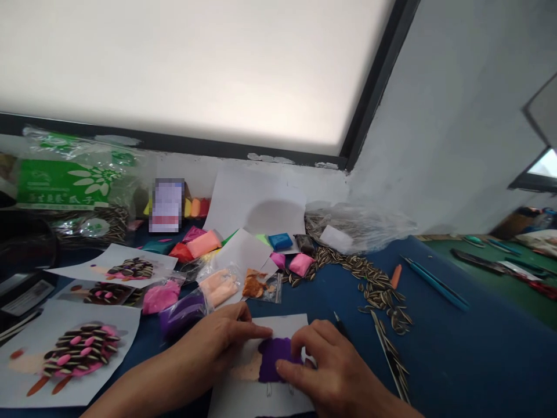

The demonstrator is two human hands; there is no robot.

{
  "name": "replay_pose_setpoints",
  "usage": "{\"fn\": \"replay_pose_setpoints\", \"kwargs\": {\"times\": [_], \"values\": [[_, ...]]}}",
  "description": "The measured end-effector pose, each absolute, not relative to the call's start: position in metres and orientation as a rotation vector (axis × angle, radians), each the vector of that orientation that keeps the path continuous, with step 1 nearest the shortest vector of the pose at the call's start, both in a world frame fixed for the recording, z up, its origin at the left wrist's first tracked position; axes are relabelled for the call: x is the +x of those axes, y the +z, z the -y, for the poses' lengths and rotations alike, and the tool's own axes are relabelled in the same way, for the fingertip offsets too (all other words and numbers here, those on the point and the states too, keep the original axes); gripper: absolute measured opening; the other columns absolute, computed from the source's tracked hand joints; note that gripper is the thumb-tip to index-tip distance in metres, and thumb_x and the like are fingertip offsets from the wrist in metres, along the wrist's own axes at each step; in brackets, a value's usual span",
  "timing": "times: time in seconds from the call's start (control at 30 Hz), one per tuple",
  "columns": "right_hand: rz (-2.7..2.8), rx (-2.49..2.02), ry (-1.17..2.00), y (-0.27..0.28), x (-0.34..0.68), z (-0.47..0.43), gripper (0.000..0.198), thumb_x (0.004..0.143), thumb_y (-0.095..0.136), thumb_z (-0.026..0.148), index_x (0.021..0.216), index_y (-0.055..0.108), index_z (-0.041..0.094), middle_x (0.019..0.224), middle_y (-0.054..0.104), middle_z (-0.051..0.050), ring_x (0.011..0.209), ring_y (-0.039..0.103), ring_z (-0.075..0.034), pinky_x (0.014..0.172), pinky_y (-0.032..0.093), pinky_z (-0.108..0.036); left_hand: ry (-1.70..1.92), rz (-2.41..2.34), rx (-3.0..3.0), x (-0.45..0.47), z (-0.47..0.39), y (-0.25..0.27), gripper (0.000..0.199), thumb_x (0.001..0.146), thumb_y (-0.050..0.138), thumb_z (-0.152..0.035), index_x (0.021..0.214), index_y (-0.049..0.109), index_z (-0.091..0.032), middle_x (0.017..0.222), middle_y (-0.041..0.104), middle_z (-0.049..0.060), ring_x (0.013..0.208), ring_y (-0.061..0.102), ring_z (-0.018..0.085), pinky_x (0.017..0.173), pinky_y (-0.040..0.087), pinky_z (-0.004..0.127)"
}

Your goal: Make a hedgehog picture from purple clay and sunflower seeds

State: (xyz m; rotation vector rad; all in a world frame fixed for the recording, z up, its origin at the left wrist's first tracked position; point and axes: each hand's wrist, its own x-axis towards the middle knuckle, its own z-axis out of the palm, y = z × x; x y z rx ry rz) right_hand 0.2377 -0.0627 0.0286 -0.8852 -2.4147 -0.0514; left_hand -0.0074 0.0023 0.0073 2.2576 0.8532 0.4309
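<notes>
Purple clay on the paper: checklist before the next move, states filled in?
1. Purple clay lies on the paper: ok.
2. Right hand, fingers touching the clay: ok.
3. Left hand, fingers clear of the clay: cannot tell, one is close to its top edge.
4. Drawn legs below the clay uncovered: ok.
5. Clay's right edge neat: cannot tell, right hand hides part.
6. Space to the right clear: not ok, seeds lie loose there.

The blue table (470,360) bears a heap of seeds (378,284). Left of the heap lie coloured packets (183,316) and a white sheet (256,403); right, a turquoise tool (435,283).
</notes>
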Motion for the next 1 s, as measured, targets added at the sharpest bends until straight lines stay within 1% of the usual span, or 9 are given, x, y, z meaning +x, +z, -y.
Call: {"fn": "replay_pose_setpoints", "kwargs": {"times": [0.07, 0.13, 0.27, 0.4, 0.57, 0.7, 0.83, 0.93, 1.0], "values": [[2.480, -0.817, -0.080, 0.0291, 0.2383, 0.0606, 0.022, 0.096, 0.050, 0.015, 0.101, 0.071, 0.018, 0.083, 0.059, -0.007, 0.072, 0.047, -0.020, 0.065, 0.035, -0.033, 0.404, -0.855, 2.264, -0.0079, -0.0025, 0.0081, 0.052, 0.093, 0.043, -0.007, 0.126, 0.071, -0.038, 0.095, 0.059, 0.002, 0.085, 0.057, 0.019, 0.075, 0.043, 0.030], [2.515, -0.785, -0.099, 0.0285, 0.2394, 0.0588, 0.024, 0.100, 0.047, 0.018, 0.102, 0.071, 0.018, 0.082, 0.060, -0.007, 0.073, 0.047, -0.021, 0.068, 0.038, -0.034, 0.387, -0.864, 2.268, -0.0078, -0.0022, 0.0098, 0.052, 0.094, 0.043, -0.007, 0.126, 0.071, -0.037, 0.095, 0.060, 0.002, 0.086, 0.057, 0.020, 0.075, 0.043, 0.030], [2.566, -0.756, -0.167, 0.0270, 0.2405, 0.0576, 0.027, 0.104, 0.043, 0.018, 0.102, 0.070, 0.018, 0.082, 0.061, -0.007, 0.073, 0.049, -0.020, 0.073, 0.042, -0.034, 0.361, -0.889, 2.259, -0.0067, -0.0013, 0.0145, 0.049, 0.093, 0.043, -0.008, 0.120, 0.074, -0.034, 0.093, 0.060, 0.003, 0.085, 0.058, 0.020, 0.074, 0.043, 0.030], [2.590, -0.748, -0.219, 0.0275, 0.2393, 0.0584, 0.028, 0.103, 0.042, 0.017, 0.097, 0.069, 0.018, 0.081, 0.061, -0.006, 0.073, 0.049, -0.020, 0.074, 0.043, -0.034, 0.347, -0.881, 2.239, -0.0062, -0.0015, 0.0173, 0.046, 0.096, 0.042, -0.011, 0.120, 0.073, -0.034, 0.094, 0.060, 0.003, 0.086, 0.059, 0.021, 0.076, 0.044, 0.031], [2.536, -0.783, -0.202, 0.0303, 0.2406, 0.0586, 0.023, 0.100, 0.047, 0.014, 0.095, 0.069, 0.017, 0.082, 0.061, -0.006, 0.072, 0.048, -0.019, 0.070, 0.041, -0.033, 0.350, -0.855, 2.248, -0.0061, -0.0024, 0.0158, 0.048, 0.093, 0.044, -0.008, 0.122, 0.073, -0.033, 0.093, 0.059, 0.004, 0.086, 0.059, 0.022, 0.075, 0.044, 0.032], [2.556, -0.772, -0.229, 0.0276, 0.2413, 0.0581, 0.021, 0.098, 0.049, 0.012, 0.096, 0.070, 0.016, 0.081, 0.060, -0.007, 0.072, 0.048, -0.020, 0.069, 0.040, -0.033, 0.384, -0.856, 2.245, -0.0066, -0.0025, 0.0128, 0.046, 0.098, 0.041, -0.013, 0.126, 0.071, -0.034, 0.092, 0.058, 0.004, 0.085, 0.059, 0.021, 0.074, 0.044, 0.032], [2.614, -0.738, -0.288, 0.0227, 0.2391, 0.0576, 0.025, 0.101, 0.047, 0.012, 0.093, 0.070, 0.015, 0.079, 0.061, -0.006, 0.073, 0.048, -0.019, 0.073, 0.043, -0.033, 0.365, -0.854, 2.269, -0.0070, -0.0029, 0.0121, 0.045, 0.101, 0.038, -0.016, 0.127, 0.070, -0.034, 0.091, 0.059, 0.004, 0.082, 0.058, 0.021, 0.073, 0.043, 0.032], [2.610, -0.723, -0.254, 0.0236, 0.2376, 0.0581, 0.026, 0.101, 0.046, 0.011, 0.090, 0.070, 0.014, 0.080, 0.062, -0.006, 0.074, 0.048, -0.019, 0.074, 0.044, -0.033, 0.376, -0.860, 2.251, -0.0071, -0.0026, 0.0123, 0.046, 0.100, 0.039, -0.015, 0.128, 0.070, -0.035, 0.093, 0.059, 0.003, 0.084, 0.058, 0.021, 0.074, 0.044, 0.031], [2.565, -0.728, -0.193, 0.0272, 0.2378, 0.0595, 0.024, 0.099, 0.048, 0.009, 0.089, 0.069, 0.014, 0.080, 0.062, -0.006, 0.072, 0.048, -0.019, 0.072, 0.043, -0.032, 0.390, -0.864, 2.239, -0.0070, -0.0019, 0.0118, 0.044, 0.100, 0.040, -0.016, 0.127, 0.071, -0.034, 0.093, 0.059, 0.003, 0.084, 0.057, 0.021, 0.074, 0.044, 0.030]]}}
